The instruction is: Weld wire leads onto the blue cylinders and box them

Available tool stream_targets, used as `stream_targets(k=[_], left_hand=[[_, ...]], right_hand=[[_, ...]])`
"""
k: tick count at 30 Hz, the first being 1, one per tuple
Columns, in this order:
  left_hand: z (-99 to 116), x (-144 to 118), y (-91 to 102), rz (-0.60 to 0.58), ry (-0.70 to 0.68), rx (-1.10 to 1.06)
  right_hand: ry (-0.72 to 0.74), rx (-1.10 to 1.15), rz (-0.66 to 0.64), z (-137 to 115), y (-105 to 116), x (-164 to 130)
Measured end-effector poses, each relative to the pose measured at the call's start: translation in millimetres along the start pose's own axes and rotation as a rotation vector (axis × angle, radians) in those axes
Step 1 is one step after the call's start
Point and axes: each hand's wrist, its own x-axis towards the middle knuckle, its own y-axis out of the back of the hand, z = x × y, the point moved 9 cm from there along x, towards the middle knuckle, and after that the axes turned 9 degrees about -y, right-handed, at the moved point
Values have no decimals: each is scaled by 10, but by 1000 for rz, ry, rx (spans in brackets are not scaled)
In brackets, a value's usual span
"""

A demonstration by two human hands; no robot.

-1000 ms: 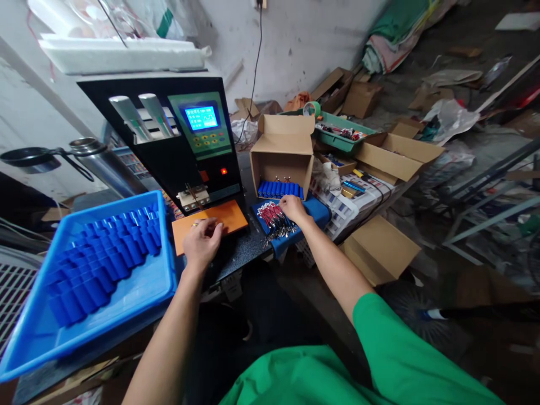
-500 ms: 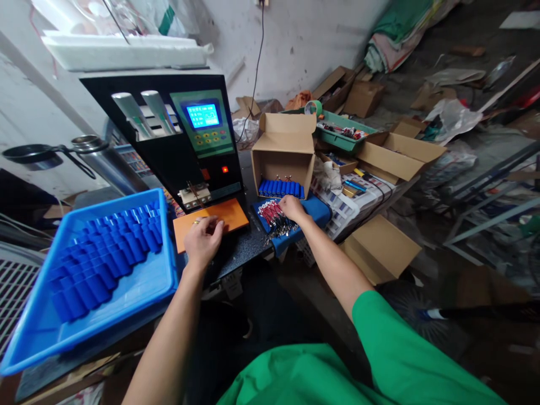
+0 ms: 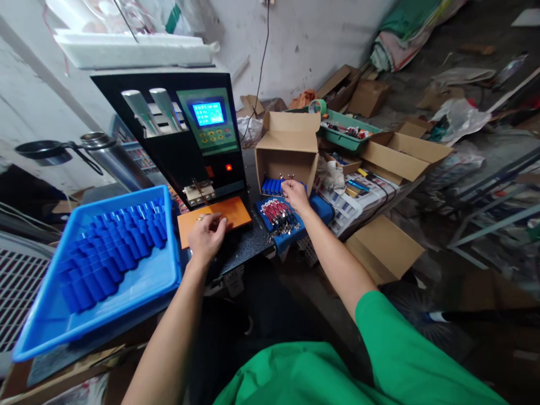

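My left hand (image 3: 206,237) rests over the orange board (image 3: 238,214), its fingers curled down. Whatever may be in its fingers is hidden. Behind the board stands a black spot-welding machine (image 3: 169,163) with a lit blue screen and copper electrodes (image 3: 198,188). My right hand (image 3: 295,195) is closed in a pinch at the mouth of an open cardboard box (image 3: 289,154), against a row of blue cylindrical cells (image 3: 272,186). What it pinches is too small to make out. Just below it, a pile of red and black wire leads (image 3: 278,216) lies on a blue cloth (image 3: 323,211).
To the left, a blue plastic tray (image 3: 130,287) carries many blue cylindrical cells (image 3: 113,247). A steel flask (image 3: 113,157) stands behind it. A green bin (image 3: 348,132) and several cartons (image 3: 403,154) sit at right. A white plastic basket (image 3: 343,205) borders the cloth.
My right hand has moved up from the wire leads to the blue cells in the cardboard box. The left hand stays over the orange board. The view has shifted slightly.
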Motion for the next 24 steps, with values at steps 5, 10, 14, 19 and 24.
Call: stream_targets(k=[5,10,14,19,24], left_hand=[[-13,-30,14,33,45,-258],[116,-228,-59,49,199,-637],[230,-397,-152,43,329,-849],[140,-524,-86,111,432,-984],[25,-664,-46,92,546,-1056]], right_hand=[[-44,363,-100,-276,-379,-286],[-30,440,-255,-370,-985,-748],[-16,430,-314,-339,-1353,-1058],[-11,403,-346,-309,-1583,-1279],[-14,414,-409,-276,-1683,-1380]])
